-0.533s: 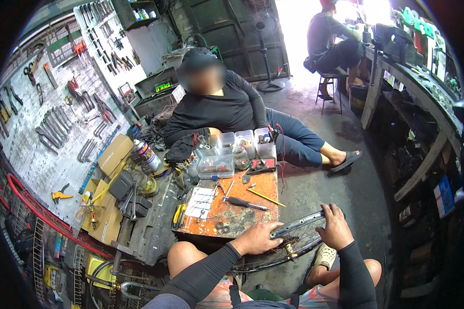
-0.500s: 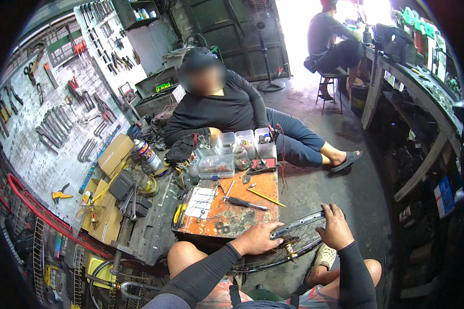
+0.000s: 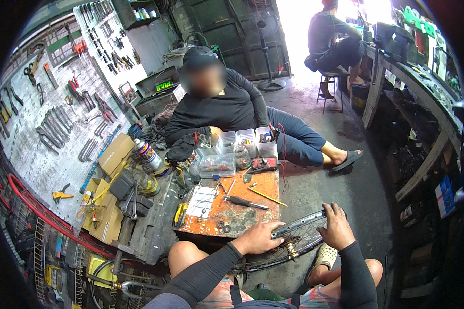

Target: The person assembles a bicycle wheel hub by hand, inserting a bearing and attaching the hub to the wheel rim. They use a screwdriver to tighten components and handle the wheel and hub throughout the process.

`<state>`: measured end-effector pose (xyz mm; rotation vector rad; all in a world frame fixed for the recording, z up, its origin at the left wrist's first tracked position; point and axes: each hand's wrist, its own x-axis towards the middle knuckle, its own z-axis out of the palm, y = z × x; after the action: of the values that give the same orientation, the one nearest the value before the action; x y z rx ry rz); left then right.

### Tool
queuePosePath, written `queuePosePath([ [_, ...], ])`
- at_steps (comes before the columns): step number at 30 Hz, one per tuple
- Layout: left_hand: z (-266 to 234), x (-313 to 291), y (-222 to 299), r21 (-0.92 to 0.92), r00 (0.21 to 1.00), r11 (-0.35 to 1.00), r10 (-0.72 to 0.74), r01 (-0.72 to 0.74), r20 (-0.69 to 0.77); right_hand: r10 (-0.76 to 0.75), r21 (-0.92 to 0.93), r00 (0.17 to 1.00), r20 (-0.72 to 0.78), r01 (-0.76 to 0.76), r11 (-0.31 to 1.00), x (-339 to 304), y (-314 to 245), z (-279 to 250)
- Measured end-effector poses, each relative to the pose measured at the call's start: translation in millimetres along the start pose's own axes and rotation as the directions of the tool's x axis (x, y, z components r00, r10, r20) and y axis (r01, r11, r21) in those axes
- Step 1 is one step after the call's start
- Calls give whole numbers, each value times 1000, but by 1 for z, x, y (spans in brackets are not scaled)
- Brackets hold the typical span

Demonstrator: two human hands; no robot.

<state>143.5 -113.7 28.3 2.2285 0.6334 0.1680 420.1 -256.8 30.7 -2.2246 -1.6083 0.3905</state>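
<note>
A spoked bicycle wheel [image 3: 300,223] stands tilted between my legs, its rim uppermost and its brass-coloured hub [image 3: 291,251] lower down. On the rim's left part, my left hand [image 3: 258,238] is closed, with the fingertips partly hidden. My right hand [image 3: 337,227] grips the same rim farther right, fingers bent over its top. Just beyond the wheel is an orange, paint-worn work table [image 3: 247,219]. Lying on it are a dark-handled screwdriver [image 3: 246,203], a yellow pencil [image 3: 267,196], small dark rings [image 3: 223,225] and a white sheet [image 3: 201,201].
Clear plastic parts boxes [image 3: 217,165] line the table's far side. Behind them a person [image 3: 219,108] in black reclines; another person [image 3: 332,44] sits by a workbench [image 3: 423,87]. Hand tools [image 3: 56,126] hang on the left wall. A spray can [image 3: 147,153] stands near cardboard boxes [image 3: 116,154].
The view has shifted very slightly. Both hands stay on the wheel rim in the same places. The seated person at the far right has moved an arm a little.
</note>
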Motion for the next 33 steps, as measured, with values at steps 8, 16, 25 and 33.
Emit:
queuePosePath([
  [8, -1, 0, 3, -14, 1000, 1000, -5, 5, 4, -4, -2, 1000, -13, 4, 1000, -1, 1, 2],
  [16, -3, -1, 6, -20, 1000, 1000, -1, 1, -1, -10, 11, 1000, -10, 10, 1000, -1, 1, 0],
  [25, 1, 3, -1, -18, 1000, 1000, 5, -4, 12, 10, 16, 1000, -12, -10, 1000, 0, 2, 0],
  [33, 1, -3, -1, -18, 1000, 1000, -6, 6, -6, -44, 32, 998, -33, 45, 998, -1, 5, 4],
])
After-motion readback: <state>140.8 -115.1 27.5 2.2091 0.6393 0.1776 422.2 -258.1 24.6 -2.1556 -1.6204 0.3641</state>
